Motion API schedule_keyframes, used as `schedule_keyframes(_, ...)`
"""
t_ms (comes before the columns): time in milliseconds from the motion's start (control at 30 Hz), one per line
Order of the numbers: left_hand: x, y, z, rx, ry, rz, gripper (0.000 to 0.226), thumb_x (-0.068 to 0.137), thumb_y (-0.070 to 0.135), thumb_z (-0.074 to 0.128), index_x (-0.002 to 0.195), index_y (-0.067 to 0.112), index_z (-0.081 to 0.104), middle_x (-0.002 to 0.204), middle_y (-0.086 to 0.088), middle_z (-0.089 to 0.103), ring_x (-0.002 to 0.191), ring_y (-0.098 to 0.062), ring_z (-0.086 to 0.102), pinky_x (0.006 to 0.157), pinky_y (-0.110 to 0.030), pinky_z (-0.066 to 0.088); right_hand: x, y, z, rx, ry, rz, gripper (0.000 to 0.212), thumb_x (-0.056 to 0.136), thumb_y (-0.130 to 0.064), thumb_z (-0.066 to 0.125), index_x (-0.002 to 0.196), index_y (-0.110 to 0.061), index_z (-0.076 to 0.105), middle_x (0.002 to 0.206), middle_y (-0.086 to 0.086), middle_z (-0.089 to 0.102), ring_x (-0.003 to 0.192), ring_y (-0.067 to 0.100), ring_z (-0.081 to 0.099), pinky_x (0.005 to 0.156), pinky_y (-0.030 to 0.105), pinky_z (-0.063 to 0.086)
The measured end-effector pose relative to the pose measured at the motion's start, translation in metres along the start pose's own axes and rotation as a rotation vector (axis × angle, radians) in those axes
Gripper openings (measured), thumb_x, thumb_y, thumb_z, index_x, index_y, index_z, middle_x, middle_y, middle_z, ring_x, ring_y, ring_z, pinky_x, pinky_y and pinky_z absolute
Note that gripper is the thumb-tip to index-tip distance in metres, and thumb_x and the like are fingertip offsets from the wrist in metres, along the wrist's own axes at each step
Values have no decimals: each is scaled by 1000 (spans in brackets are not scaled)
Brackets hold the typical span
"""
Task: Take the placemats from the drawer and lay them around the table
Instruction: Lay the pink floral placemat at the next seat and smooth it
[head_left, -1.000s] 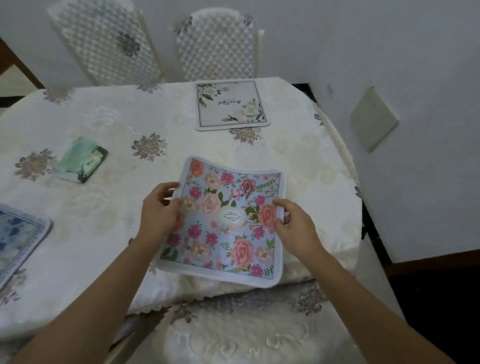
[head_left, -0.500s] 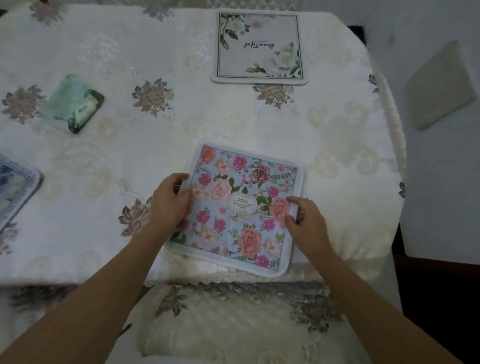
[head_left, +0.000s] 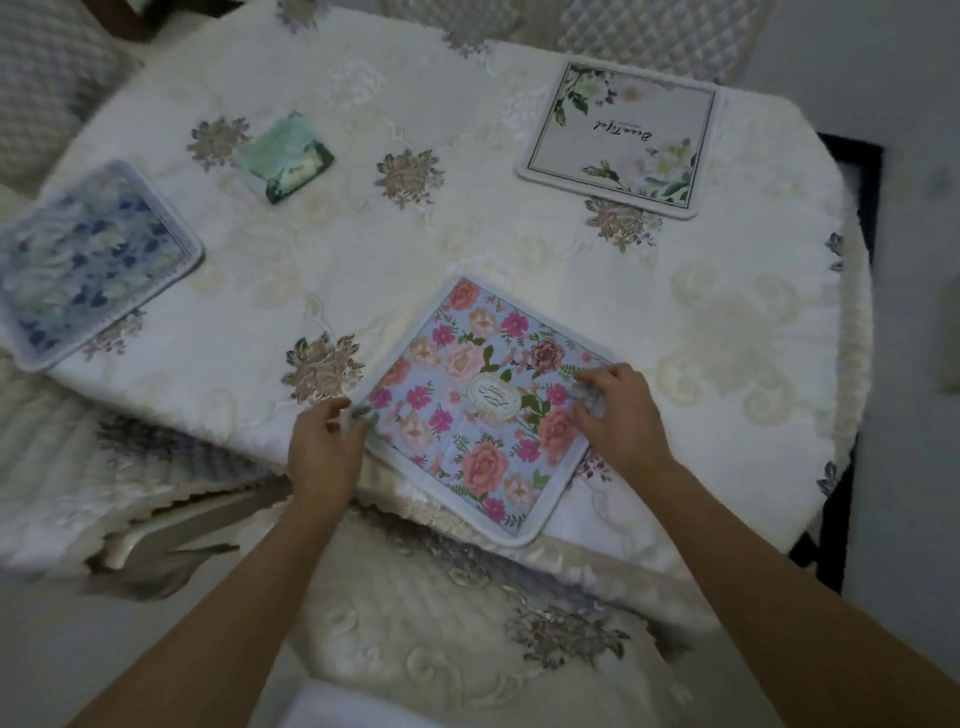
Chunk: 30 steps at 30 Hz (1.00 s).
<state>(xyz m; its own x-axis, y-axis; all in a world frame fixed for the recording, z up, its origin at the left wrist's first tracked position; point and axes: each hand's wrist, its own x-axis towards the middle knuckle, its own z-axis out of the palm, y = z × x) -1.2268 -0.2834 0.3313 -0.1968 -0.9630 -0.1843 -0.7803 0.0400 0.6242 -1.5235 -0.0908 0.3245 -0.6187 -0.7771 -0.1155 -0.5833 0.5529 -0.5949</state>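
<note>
Hands (head_left: 327, 447) (head_left: 621, 415) on floral placemat (head_left: 467, 410)

You look down on a table (head_left: 519, 249) draped in a cream embroidered cloth. Quilted chair backs (head_left: 660, 36) stand at twelve and ten o'clock, and a cloth-covered chair seat (head_left: 467, 639) sits at six. A pale wall (head_left: 909, 78) rises at two o'clock, with dark floor (head_left: 852, 156) beneath it.

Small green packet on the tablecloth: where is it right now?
In the head view, the small green packet lies on the far left part of the table, between the blue floral placemat at the left edge and the white floral placemat at far right.
</note>
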Motion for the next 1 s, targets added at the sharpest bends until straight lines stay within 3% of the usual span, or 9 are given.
schedule_keyframes(133, -40, 8, 11, -121, 19, -129, 39, 90, 25, 70, 126, 17, 61, 115, -13, 62, 97, -22, 63, 82, -45, 56, 48, -14, -3, -69, -121, -136, 45, 85, -25, 68, 129, -20, 61, 125, 6, 56, 113, 26, 51, 97, 41, 45)
schedule_keyframes(267, -67, 24, 28, -266, -25, -272, 45, 90, 24, 71, 132, 18, 57, 101, -2, 60, 77, -6, 56, 78, -40, 56, 78, -29, 4, -142, -224, -203, 51, 86, -27, 67, 135, -16, 56, 134, 10, 54, 119, 30, 49, 102, 44, 43)
schedule_keyframes(400, -78, 31, 38, -305, -11, -291, 44, 91, 22, 70, 132, 22, 56, 96, 6, 55, 67, 0, 57, 54, -24, 47, 88, -29, 8, -204, -254, -226, 51, 84, -28, 68, 133, -17, 58, 139, 10, 49, 125, 30, 46, 102, 42, 43)
schedule_keyframes(467, -75, 34, 39, -332, -3, -321, 43, 91, 19, 70, 132, 21, 57, 95, 7, 55, 65, -1, 56, 53, -23, 45, 89, -28, 6, -196, -255, -197, 51, 84, -29, 69, 133, -17, 58, 143, 13, 43, 130, 32, 43, 105, 43, 42)
schedule_keyframes(567, -74, 36, 33, -349, 16, -308, 39, 90, 13, 69, 128, 19, 62, 100, 5, 61, 74, -4, 60, 56, -24, 46, 86, -24, 1, -209, -257, -177, 52, 83, -30, 71, 132, -18, 59, 144, 14, 44, 129, 32, 44, 105, 44, 42)
schedule_keyframes(667, -69, 37, 29, -326, 18, -235, 36, 91, 16, 65, 126, 23, 62, 121, 1, 60, 92, -12, 66, 73, -36, 56, 78, -16, -8, -190, -248, -146, 52, 83, -32, 73, 130, -16, 61, 140, 13, 48, 125, 31, 48, 104, 43, 43)
schedule_keyframes(767, -55, 46, 29, -392, -5, -194, 36, 92, 18, 65, 126, 28, 60, 122, 8, 57, 99, -2, 61, 73, -28, 53, 64, -4, -14, -158, -201, -82, 51, 84, -32, 73, 130, -15, 60, 136, 12, 50, 122, 31, 48, 102, 42, 44)
schedule_keyframes(1000, -6, 66, 30, -372, -140, -39, 31, 90, 18, 67, 121, 25, 64, 118, 4, 64, 101, -6, 61, 73, -20, 49, -10, 10, -11, -35, -38, 154, 51, 84, -18, 71, 133, -9, 59, 134, 13, 50, 123, 30, 47, 105, 40, 41)
